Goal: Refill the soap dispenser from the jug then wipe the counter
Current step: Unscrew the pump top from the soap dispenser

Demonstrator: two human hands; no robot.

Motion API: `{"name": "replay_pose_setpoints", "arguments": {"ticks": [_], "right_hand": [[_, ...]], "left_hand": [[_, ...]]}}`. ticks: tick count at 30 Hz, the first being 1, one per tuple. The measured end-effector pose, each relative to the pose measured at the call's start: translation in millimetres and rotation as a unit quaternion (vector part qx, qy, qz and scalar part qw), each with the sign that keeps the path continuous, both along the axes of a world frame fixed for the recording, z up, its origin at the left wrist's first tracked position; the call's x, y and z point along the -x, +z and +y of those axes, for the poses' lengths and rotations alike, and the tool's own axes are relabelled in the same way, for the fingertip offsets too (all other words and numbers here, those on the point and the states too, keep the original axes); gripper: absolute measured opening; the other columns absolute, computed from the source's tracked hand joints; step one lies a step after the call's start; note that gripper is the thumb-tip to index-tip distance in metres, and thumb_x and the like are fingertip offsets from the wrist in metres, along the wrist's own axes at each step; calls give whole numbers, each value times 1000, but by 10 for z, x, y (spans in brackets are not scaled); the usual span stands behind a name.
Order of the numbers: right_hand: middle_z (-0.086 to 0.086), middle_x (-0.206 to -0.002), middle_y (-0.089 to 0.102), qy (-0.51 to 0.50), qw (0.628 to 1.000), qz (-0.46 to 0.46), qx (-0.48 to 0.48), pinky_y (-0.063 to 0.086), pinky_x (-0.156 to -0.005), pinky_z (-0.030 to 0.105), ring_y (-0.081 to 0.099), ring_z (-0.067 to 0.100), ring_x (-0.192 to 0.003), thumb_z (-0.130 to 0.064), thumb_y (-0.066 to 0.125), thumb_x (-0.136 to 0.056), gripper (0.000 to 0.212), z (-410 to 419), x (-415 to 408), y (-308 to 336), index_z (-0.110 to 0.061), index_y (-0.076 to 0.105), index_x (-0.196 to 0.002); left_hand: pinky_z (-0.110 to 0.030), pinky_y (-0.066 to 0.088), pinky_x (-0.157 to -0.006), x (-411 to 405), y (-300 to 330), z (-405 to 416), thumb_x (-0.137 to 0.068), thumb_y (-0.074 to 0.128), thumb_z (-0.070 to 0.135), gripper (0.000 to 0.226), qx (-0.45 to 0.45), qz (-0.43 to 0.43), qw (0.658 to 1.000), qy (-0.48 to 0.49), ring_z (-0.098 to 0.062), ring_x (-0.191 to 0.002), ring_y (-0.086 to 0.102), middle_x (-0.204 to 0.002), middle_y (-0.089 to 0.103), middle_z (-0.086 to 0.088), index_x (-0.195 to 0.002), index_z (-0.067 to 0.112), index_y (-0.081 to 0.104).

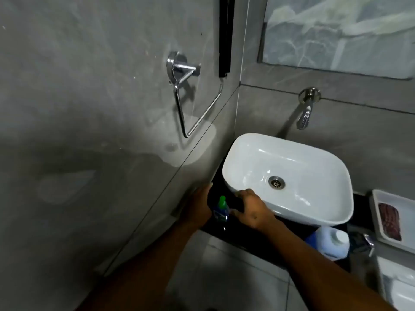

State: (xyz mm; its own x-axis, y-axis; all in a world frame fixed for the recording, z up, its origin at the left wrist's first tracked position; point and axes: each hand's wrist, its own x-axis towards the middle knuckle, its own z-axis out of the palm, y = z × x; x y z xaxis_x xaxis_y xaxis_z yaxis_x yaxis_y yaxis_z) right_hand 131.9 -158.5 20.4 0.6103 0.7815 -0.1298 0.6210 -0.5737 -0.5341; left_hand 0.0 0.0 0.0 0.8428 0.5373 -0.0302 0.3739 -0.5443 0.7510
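A small soap dispenser bottle (221, 211) with a green cap stands on the black counter (289, 234) at the basin's left front corner. My left hand (197, 207) is on its left side, fingers stretched along the wall, close against the bottle. My right hand (251, 209) hovers palm down on its right side, fingers spread, thumb touching or nearly touching the bottle. Neither hand is clearly closed around it. A blue jug (327, 243) with a white cap stands on the counter in front of the basin, to the right of my right arm.
A white basin (287, 162) fills most of the counter, under a wall tap (305, 113). A chrome towel holder (188, 95) hangs on the left wall. A white tray (381, 221) holding something dark red sits at the right edge. Grey floor tiles lie below.
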Motion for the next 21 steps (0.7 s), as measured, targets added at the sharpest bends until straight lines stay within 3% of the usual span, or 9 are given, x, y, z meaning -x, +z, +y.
{"name": "replay_pose_setpoints", "arguments": {"ticks": [4,8,11,14,17,21], "right_hand": [[6,-115,65,-25,996,84,-22,48,-84,26,64,22,-104,-35,79,-75,51,192,182,-263,-15,61,-119],[2,-103,68,-70,987,122,-78,54,-83,33,66,19,-93,-34,80,-75,38,277,218,-426,-20,65,-107],[0,-97,70,-58,986,118,-103,53,-79,30,67,16,-87,-30,79,-77,28,222,174,-405,-21,68,-101],[-5,-84,73,-90,973,154,-150,55,-73,24,69,9,-78,-37,86,-67,34,72,141,-202,-23,70,-93],[0,-76,69,-146,951,149,-229,52,-64,19,62,4,-66,-44,90,-56,41,-141,100,100,-20,67,-79],[-2,-97,67,-111,948,126,-271,49,-83,21,64,7,-94,-41,84,-71,26,-462,-15,654,-23,74,-86]], "left_hand": [[-47,41,-114,50,-302,0,-92,66,-1,61,97,52,993,-45,-31,-136,51,-145,54,-17,-148,7,44],[-44,51,-103,-103,-389,-32,-77,79,-4,64,145,48,988,-34,-29,-122,61,-131,65,-13,-136,9,57],[-44,56,-93,-167,-415,-15,-66,88,1,59,168,40,985,-23,-32,-109,67,-114,70,-14,-119,5,63],[-53,59,-85,-214,-296,-69,-56,92,11,56,183,18,982,-33,-25,-92,71,-102,75,-17,-105,7,66],[-49,63,-80,-303,-47,-195,-50,97,27,52,181,-27,980,-82,-20,-84,75,-90,79,-6,-94,19,72],[-43,64,-80,-444,473,-426,-52,98,35,47,186,-87,968,-141,-22,-85,78,-89,80,-6,-92,22,76]]}}
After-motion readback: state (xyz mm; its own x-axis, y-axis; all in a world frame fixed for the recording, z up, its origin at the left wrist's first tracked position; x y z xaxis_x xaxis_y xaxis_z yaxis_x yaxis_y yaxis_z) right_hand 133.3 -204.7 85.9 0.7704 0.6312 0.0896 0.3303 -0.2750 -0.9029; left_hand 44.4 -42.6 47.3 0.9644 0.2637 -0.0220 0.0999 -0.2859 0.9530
